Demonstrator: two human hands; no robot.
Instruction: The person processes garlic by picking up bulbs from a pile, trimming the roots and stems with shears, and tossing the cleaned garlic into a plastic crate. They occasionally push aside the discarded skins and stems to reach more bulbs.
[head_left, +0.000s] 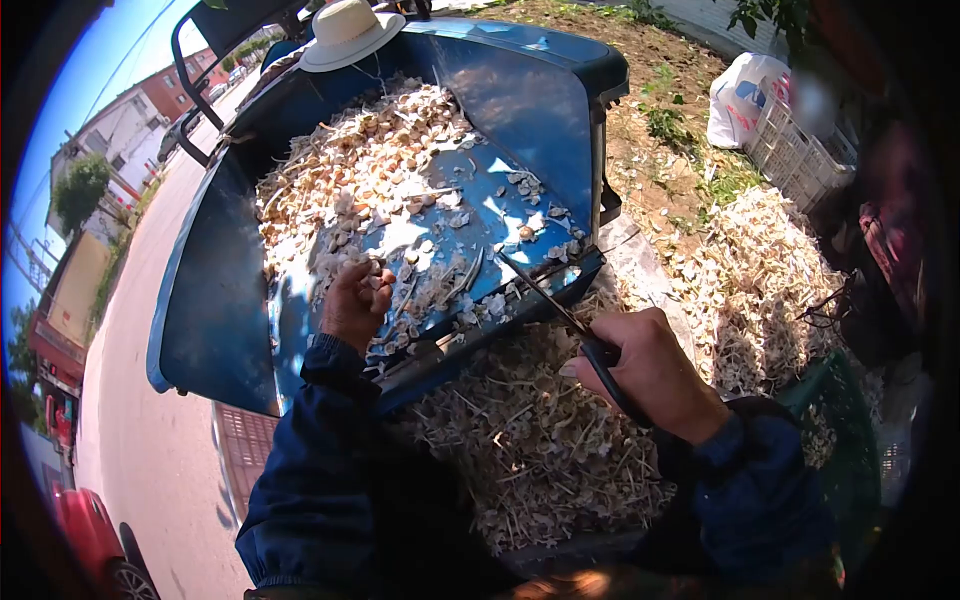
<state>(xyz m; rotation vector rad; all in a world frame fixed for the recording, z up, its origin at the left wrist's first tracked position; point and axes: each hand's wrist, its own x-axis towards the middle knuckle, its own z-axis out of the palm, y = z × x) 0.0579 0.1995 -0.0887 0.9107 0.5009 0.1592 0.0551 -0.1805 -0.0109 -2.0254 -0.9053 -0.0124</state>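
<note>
Garlic heads (pixel 370 170) lie heaped in the upper part of a blue tub (pixel 215 300), with loose pale pieces scattered down its sunlit floor toward the near rim. Far left: paved road (pixel 140 420), and a red car (pixel 90 540) at the bottom corner. A straw hat (pixel 348 32) rests at the tub's far end, above the heap. Left hand (pixel 355 303), in a dark blue sleeve, sits inside the tub at the lower edge of the garlic. Its fingers are curled and bunched together over the pale pieces; I cannot tell whether they actually grip one. Scissors (pixel 548 298) are just right of it, the blades pressed together and pointing up-left over the tub's near rim. Right hand (pixel 655 375) wraps around the black handles, fingers curled tight, thumb on top. A bed of dry stalk trimmings (pixel 530 440) lies under both hands. A second pile of trimmings (pixel 760 280) lies further right on bare ground. A green basket (pixel 840 410) is partly visible beside the right wrist. Upper right: a white plastic bag (pixel 740 95), touching a pale slatted crate (pixel 800 150).
</note>
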